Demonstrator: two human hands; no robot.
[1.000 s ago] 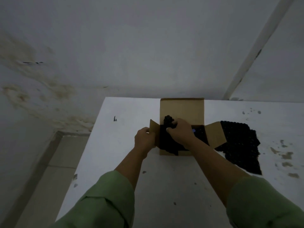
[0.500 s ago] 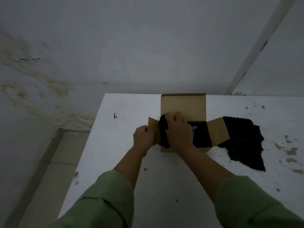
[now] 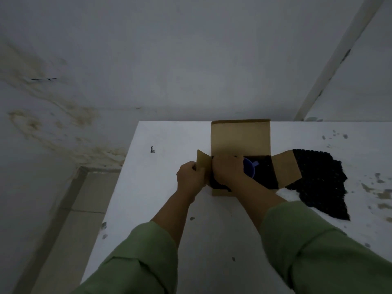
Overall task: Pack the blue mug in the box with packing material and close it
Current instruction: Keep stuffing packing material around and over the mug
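A: While both green sleeves enter from the near edge of the white table, what does each hand engage?

B: Left hand: fingers curled round the left side flap of the cardboard box, pinching it upright. Right hand: reaches into the box opening, palm down, over dark packing material at the left of the interior. Whether its fingers grip that material or only press on it cannot be determined; the fingertips are hidden.

A: Location of the blue mug?

B: Inside the box, just right of the right hand, partly covered by it. Dark material fills the space further right of the mug.

A: Flap status?

B: Right side flap folded outward. Rear flap standing upright. Box unclosed.

A: Beyond the box?

B: A black bubble sheet lies flat on the table, under the right flap's outer edge. Further back, a stained wall.
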